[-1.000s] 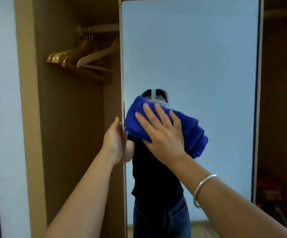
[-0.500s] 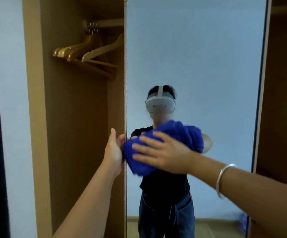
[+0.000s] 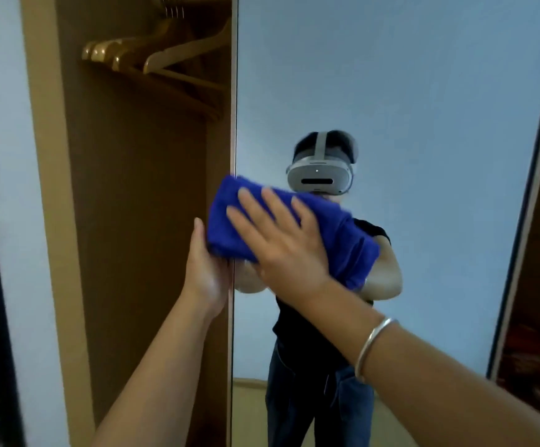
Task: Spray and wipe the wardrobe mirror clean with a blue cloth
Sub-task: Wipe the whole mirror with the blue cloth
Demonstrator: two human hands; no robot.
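Note:
A tall mirror (image 3: 407, 91) covers the open wardrobe door and reflects a person in a headset. My right hand (image 3: 281, 240) lies flat with spread fingers on a folded blue cloth (image 3: 352, 250), pressing it against the glass near the mirror's left edge at mid height. The cloth's left end reaches past that edge. My left hand (image 3: 205, 269) grips the door's left edge just below the cloth, fingers hidden behind the door. No spray bottle is in view.
Left of the door is the open wardrobe interior (image 3: 139, 221) with several wooden hangers (image 3: 152, 53) on a rail up high. A white wall (image 3: 0, 156) stands at far left. The mirror's dark right frame (image 3: 526, 188) borders another wardrobe section.
The cloth under my right hand has swept down and back up along the mirror's left side, now sitting over the edge. My left hand stays on the door edge.

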